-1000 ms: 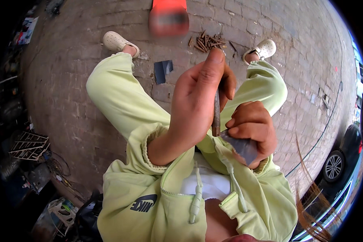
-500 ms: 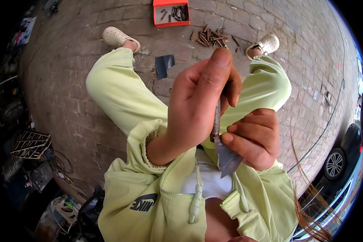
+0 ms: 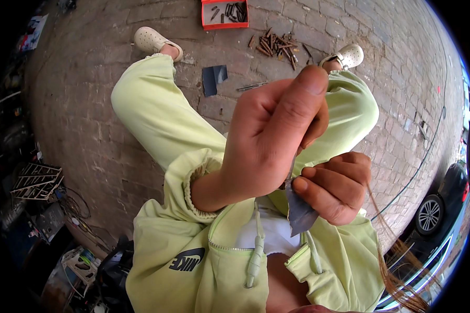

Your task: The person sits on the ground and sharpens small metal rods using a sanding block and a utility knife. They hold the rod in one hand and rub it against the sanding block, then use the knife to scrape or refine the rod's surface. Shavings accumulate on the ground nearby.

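Observation:
My left hand [image 3: 269, 138] is closed around a thin dark metal rod, thumb pressed along the top. Only a short length of the rod [image 3: 288, 180] shows below my fingers; the rest is hidden. With my right hand [image 3: 338, 189] I pinch a grey piece of what looks like sandpaper [image 3: 301, 213] against the rod's lower end. Its free corner hangs down in front of my white shirt. Both hands are held between my knees, above my lap.
On the brick paving lie a pile of rusty metal rods [image 3: 277, 46], a red box [image 3: 225, 26] with dark bits, a dark sheet piece [image 3: 210, 81] and a slim metal rod [image 3: 251, 86]. Metal racks [image 3: 36, 180] stand at the left, a car [image 3: 431, 214] at the right.
Both hands have shifted a little to the right, and the left has slid closer to the sandpaper, covering more of the rod. A slim rod on the paving has come into sight.

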`<action>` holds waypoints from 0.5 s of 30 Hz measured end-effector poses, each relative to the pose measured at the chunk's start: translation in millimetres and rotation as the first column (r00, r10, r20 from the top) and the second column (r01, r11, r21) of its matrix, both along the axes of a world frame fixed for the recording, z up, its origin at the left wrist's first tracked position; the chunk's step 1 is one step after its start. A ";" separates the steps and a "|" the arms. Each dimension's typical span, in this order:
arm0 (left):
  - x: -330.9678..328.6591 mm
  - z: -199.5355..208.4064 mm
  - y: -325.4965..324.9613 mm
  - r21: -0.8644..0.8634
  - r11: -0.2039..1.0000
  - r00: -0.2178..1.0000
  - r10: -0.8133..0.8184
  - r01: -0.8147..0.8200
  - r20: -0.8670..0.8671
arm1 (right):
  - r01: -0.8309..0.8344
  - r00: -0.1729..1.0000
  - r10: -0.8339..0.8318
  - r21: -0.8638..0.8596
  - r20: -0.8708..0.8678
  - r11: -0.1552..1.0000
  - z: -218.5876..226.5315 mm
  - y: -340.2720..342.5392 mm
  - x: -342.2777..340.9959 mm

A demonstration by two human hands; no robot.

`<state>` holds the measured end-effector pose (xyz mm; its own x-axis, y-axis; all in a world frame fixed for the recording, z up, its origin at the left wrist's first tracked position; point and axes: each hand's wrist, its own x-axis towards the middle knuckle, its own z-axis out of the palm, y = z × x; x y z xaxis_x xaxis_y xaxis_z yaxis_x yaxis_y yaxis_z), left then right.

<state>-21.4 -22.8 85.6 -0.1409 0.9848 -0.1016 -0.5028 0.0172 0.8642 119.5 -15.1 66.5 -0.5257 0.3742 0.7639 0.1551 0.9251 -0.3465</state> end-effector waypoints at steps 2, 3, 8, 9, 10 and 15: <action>-1.7 3.9 -1.1 -0.002 1.000 0.999 -0.010 0.009 -0.031 | 0.015 1.000 -0.015 0.036 0.001 0.999 0.9 -1.2 -0.8; -2.1 4.6 -1.8 -0.004 1.000 0.999 -0.014 0.014 -0.050 | 0.022 1.000 -0.022 0.044 0.004 0.999 0.6 -2.5 -0.4; 1.4 5.3 -4.8 0.031 0.998 0.998 -0.048 0.049 -0.049 | 0.014 1.000 -0.014 0.003 0.027 1.000 6.7 -5.5 0.6; 0.4 5.5 -4.5 0.038 0.998 0.998 -0.058 0.059 -0.030 | 0.016 0.999 -0.015 -0.008 0.033 1.000 6.6 -5.7 0.7; 0.7 5.2 -4.1 0.016 0.999 0.999 -0.040 0.041 -0.024 | 0.018 0.999 -0.017 -0.019 0.038 1.000 6.8 -5.9 0.9; -0.1 3.6 -1.2 -0.072 0.997 0.996 -0.014 0.020 0.085 | 0.122 0.977 -0.105 -0.078 0.187 0.990 9.9 -5.0 8.9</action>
<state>-21.5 -24.1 89.1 -0.1124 0.9766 -0.1836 -0.5733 0.0871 0.8147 128.5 -20.1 76.4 -0.6027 0.5013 0.6209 0.3250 0.8648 -0.3827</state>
